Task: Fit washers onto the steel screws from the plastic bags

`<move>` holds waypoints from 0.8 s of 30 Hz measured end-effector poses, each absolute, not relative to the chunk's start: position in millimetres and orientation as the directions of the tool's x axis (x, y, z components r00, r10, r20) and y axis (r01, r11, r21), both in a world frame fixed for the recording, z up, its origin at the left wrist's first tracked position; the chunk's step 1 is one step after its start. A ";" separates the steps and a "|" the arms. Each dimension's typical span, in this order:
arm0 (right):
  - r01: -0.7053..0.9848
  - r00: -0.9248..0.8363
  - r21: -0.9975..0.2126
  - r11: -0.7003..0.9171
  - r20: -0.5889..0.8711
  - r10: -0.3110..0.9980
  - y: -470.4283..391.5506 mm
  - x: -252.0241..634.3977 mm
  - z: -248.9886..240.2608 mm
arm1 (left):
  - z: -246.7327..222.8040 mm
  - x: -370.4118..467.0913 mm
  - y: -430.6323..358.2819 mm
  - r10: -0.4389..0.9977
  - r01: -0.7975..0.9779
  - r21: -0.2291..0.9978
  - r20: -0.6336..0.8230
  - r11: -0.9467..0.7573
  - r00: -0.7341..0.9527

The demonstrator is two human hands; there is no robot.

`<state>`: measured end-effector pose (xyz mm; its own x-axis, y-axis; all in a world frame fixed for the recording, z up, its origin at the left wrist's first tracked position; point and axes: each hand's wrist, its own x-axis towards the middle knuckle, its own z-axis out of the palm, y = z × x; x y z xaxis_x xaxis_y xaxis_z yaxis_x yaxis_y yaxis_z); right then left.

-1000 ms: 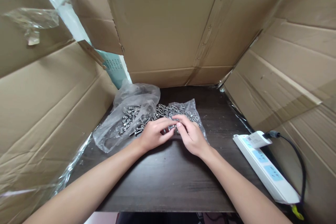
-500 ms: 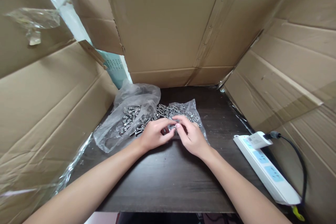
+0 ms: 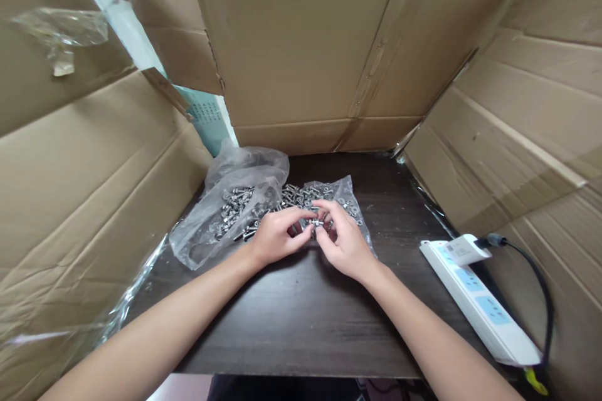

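My left hand [image 3: 281,235] pinches a small metal bolt [image 3: 316,223] between thumb and index finger, its shank pointing to the right. What looks like a nut or washer is on the shank, too small to make out. My right hand [image 3: 347,243] is close around the bolt's free end, with thumb and index finger apart. Beyond both hands lie many loose bolts [image 3: 235,205], partly inside a clear plastic bag [image 3: 197,239]. Nuts and washers [image 3: 350,205] are spread on a flat plastic bag [image 3: 345,185] behind my right hand.
Everything lies on a dark wooden table [image 3: 282,319]. Cardboard walls [image 3: 301,44] enclose it at the back and both sides. A white power strip [image 3: 489,307] with a plugged-in adapter [image 3: 465,249] and black cable [image 3: 540,282] lies on the right.
The fingers of my right hand have spread from their pinch, and the bolt now shows between the hands. My left hand has stayed nearly in place.
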<state>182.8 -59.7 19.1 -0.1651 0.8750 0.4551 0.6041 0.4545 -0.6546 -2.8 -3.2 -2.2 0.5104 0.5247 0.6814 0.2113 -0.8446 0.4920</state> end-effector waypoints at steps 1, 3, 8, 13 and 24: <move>0.609 -0.155 -0.651 0.453 0.463 0.873 -59.9 183.0 19.1 | -1.9 -2.8 -3.3 0.527 0.211 0.495 0.681 -0.843 0.508; 0.620 -0.133 -0.648 0.443 0.469 0.873 -59.9 183.5 19.2 | -1.5 -2.6 -3.8 0.529 0.209 0.497 0.685 -0.842 0.501; 0.600 -0.138 -0.685 0.413 0.419 0.897 -59.8 182.9 18.8 | -1.1 -1.9 -4.9 0.528 0.212 0.494 0.690 -0.843 0.495; 0.593 -0.127 -0.683 0.426 0.443 0.888 -60.7 182.1 19.9 | -0.4 -2.4 -5.2 0.531 0.220 0.493 0.686 -0.842 0.496; 0.594 -0.140 -0.709 0.380 0.373 0.917 -60.7 182.7 20.4 | -1.9 -2.5 -5.4 0.552 0.199 0.532 0.670 -0.823 0.497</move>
<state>182.7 -60.7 20.4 -0.1405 0.9170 0.3733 0.5943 0.3796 -0.7090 -2.5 -5.4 -1.9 0.4967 0.5521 0.6697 0.1985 -0.8234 0.5316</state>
